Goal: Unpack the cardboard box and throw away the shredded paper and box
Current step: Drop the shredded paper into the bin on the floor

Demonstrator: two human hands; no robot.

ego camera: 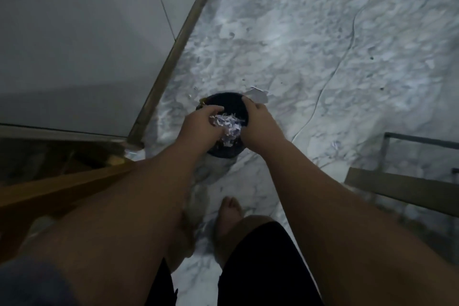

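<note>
Both hands — left, right — cup shredded paper; black bin below.

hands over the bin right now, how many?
2. Left hand and right hand are both above the black bin, cupping shredded paper between them.

Dim, bluish, grainy picture; the marble floor at upper right is brightest, lower corners dark, edges bowed.

A white marble floor is catching dim light, a thin cable is trailing across it, and pale cabinet panels are lining the left.
</note>
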